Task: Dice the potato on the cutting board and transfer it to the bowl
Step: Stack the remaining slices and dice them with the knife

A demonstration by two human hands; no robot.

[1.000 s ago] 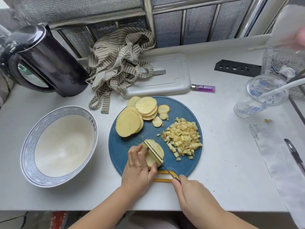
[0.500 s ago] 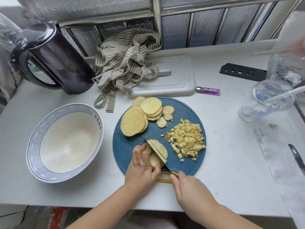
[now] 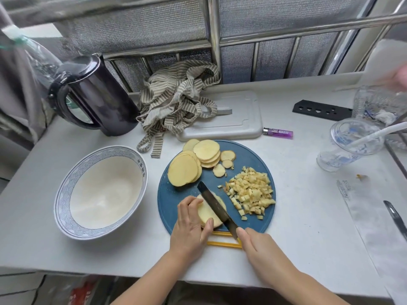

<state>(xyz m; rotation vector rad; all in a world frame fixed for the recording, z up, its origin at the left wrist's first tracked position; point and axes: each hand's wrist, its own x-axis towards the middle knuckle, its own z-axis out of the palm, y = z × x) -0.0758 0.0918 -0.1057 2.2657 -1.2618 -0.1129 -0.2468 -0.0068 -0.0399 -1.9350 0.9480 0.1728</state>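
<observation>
White counter [image 3: 297, 194] beneath a barred window, viewed from the head camera.

Left hand [image 3: 190, 225]: fingers curled over the far edge, thumb at the near edge, of a short stack of potato slices [image 3: 208, 213], pinning it flat on the blue cutting board [image 3: 167, 201].

Right hand [image 3: 257, 245]: closed round the handle of the knife [image 3: 214, 205]. The blade lies slantwise across the stack, just beside the left fingers. Whether the edge has entered the potato cannot be told.

To the right of the blade a heap of dice [image 3: 250, 191] lies on the board. At the far side are uncut slices [image 3: 184, 170] in overlapping piles. The bowl [image 3: 63, 192], left of the board and apart from it, holds no potato. Behind stand a kettle [image 3: 97, 95], a striped cloth [image 3: 176, 95] and a lighter [image 3: 278, 133].

Handling (judged): raw potato is firm and light, but its cut faces are probably wet and starchy, so stacked slices are apt to slide on one another. They are best held from above, with fingertips tucked back from the blade. The dice are small and loose. They are likely easier to move by scooping them on the flat of the blade, or by tipping the board over the bowl, than by pinching them.
</observation>
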